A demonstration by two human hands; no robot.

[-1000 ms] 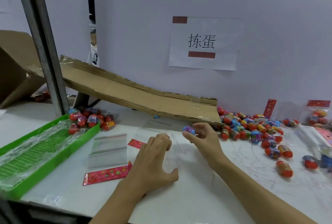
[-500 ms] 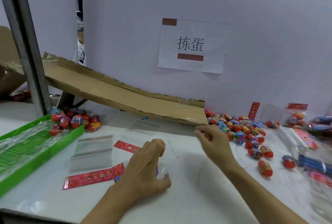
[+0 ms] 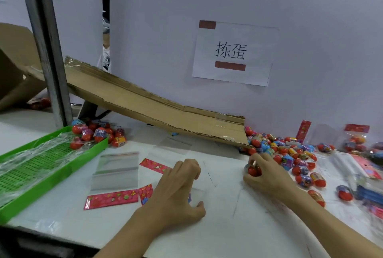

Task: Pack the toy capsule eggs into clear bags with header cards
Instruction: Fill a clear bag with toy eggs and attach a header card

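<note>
- White desk [image 3: 238, 226], purple wall behind, cardboard chute [image 3: 157, 110] at 11 o'clock.
- Right hand [image 3: 267, 177] grip pinching red capsule egg [image 3: 253, 170] at edge of egg pile [image 3: 290, 150], 2 o'clock.
- Left hand [image 3: 178, 191] fingers curled on clear bag [image 3: 196, 193]; holding or only pressing, cannot tell.
- Bag lies at 9 o'clock from egg, left hand nearer.

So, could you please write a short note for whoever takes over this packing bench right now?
Right hand grips a red egg at the edge of the loose egg pile.
Left hand rests on a clear bag lying on the table, fingers curled.
Empty bags and red header cards lie left of it.
Done: filled bags sit by the green tray.
Left: fill this bag, add a card.
</note>
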